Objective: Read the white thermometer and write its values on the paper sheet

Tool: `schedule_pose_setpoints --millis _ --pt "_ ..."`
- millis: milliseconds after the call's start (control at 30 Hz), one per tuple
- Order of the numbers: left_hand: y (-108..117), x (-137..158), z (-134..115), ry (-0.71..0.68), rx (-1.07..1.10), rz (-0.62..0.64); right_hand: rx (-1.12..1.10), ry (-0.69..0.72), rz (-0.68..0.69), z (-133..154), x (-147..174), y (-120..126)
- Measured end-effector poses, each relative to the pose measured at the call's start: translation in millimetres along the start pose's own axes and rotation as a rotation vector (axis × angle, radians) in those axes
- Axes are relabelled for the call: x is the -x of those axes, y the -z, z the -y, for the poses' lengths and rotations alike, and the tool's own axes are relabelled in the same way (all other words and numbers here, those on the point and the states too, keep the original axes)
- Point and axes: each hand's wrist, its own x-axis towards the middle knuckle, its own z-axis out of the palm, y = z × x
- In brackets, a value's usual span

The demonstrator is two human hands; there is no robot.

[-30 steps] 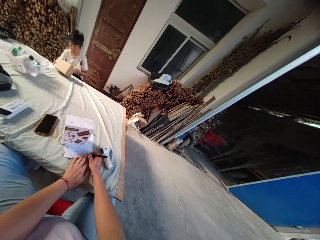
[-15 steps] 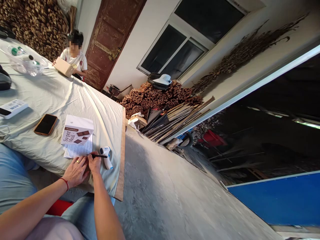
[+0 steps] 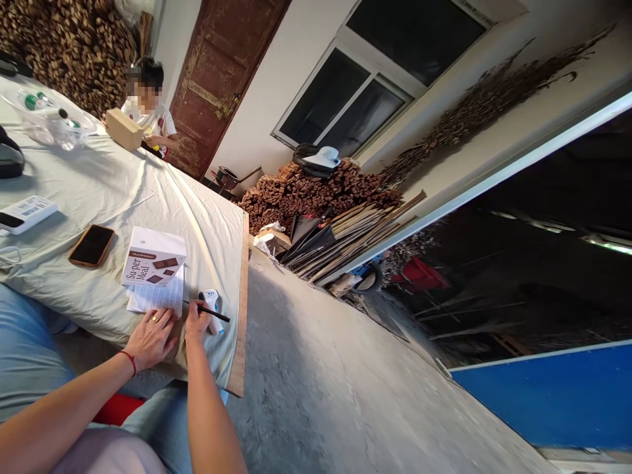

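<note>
"Pen (image 3: 214, 313) first: where is it held?"

"By the right hand (image 3: 196, 323), at 2 o'clock from the left hand (image 3: 150, 339). Its shaft is pinched by the fingers, with the tip aimed toward 10 o'clock, near the paper (image 3: 158, 297); whether contact is made cannot be told."

"And the left?"

"It is laid palm down at the paper's lower edge; nothing is seen gripped."

"How might the pen handle?"

"Light, stiff, perhaps slick; best grasped near the tip."

"Materials?"

"Thin written paper is partly covered at 12 o'clock by a cardboard box (image 3: 157, 253). Wrinkled, soft cloth (image 3: 99, 174) is spread beneath."
</note>
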Motion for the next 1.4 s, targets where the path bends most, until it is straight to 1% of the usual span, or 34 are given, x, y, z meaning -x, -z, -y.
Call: schedule_pose_setpoints --millis 67,367,467,633,833,1167,1400 --pt "0.8 -0.2 -0.4 -0.001 -0.001 -0.002 -0.014 -0.005 -0.016 -1.1 -0.9 0.7" --pt "2.0 -0.8 -0.5 0.002 0.001 0.002 -0.033 0.018 -0.007 0.2 0.8 0.8" --pt "-0.3 -0.2 0.2 0.006 0.008 -0.004 -0.011 0.037 0.029 1.4 2.2 -0.9" --pt "-0.9 -0.5 0.7 0.0 0.009 -0.015 0.037 0.079 0.127 5.6 5.8 -3.3" --pt "3.8 -1.8 -0.7 0.0 0.001 -0.014 0.055 0.112 0.164 10.4 6.5 -1.5" --pt "4.4 -2.2 -1.2 -0.002 -0.004 -0.022 0.122 0.131 0.168 5.8 7.5 -3.8" --pt "4.5 -2.2 -0.9 -0.003 0.003 -0.023 0.118 0.133 0.168 7.7 7.1 -3.0"
